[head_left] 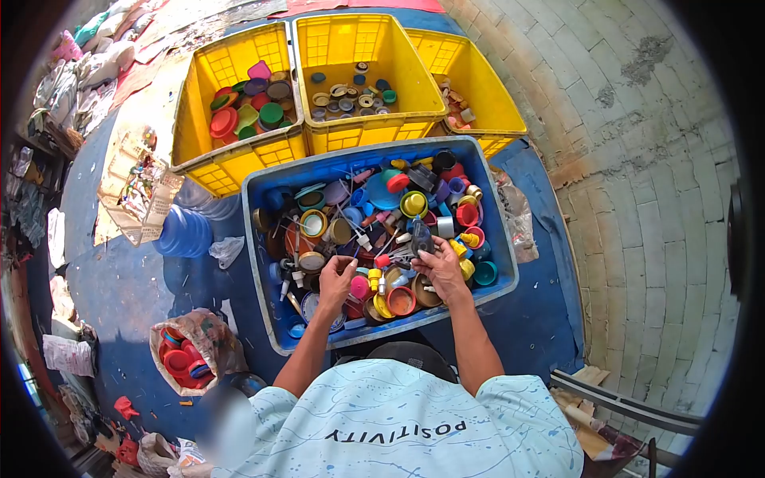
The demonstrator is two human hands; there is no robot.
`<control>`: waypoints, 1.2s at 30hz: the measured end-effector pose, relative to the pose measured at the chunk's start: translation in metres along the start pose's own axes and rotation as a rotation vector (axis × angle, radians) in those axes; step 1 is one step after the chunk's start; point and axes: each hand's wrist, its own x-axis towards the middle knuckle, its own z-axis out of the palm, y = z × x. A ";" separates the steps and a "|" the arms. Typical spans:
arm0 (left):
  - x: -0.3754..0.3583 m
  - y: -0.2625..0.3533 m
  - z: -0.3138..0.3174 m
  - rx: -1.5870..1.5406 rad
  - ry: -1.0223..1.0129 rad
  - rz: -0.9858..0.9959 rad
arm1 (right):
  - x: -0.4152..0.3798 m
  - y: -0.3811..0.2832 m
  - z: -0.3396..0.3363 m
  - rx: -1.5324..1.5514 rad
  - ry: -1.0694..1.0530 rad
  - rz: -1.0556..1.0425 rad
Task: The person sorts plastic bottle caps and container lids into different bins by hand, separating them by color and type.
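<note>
A large blue crate [261, 263] full of mixed plastic caps and lids stands in front of me. My right hand [445, 273] is closed on a dark, translucent plastic cap [422, 237], pinched between thumb and fingers above the pile. On the left, my left hand [338, 279] hovers low over the caps, its fingers bent and the fingertips drawn together; what they hold, if anything, is too small to make out. Between the hands lie a pink cap [360, 287], a yellow cap [374, 278] and a round red cap [401, 301].
Behind the crate stand three yellow crates: a left one [239, 163] with coloured lids, a middle one [370, 131] with darker and metallic caps, and a right one [478, 76]. A sack [219, 338] of red caps and a white basket [131, 179] are to the left. A block wall [637, 199] rises on the right.
</note>
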 end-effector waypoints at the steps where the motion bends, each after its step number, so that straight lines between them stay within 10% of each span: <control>1: 0.004 0.000 0.006 0.030 -0.010 0.020 | -0.010 -0.002 -0.003 0.054 0.004 -0.006; 13: 0.089 0.072 0.113 0.172 0.049 0.192 | -0.058 -0.005 -0.045 0.287 -0.032 0.108; 19: 0.134 0.094 0.177 -0.395 -0.066 -0.167 | -0.026 -0.038 -0.084 0.258 -0.097 0.076; 24: 0.178 0.089 0.221 -0.423 0.307 -0.398 | 0.020 -0.072 -0.145 0.153 -0.216 0.042; 36: 0.109 0.103 0.258 -0.430 0.241 -0.151 | 0.048 -0.132 -0.220 0.038 -0.425 0.079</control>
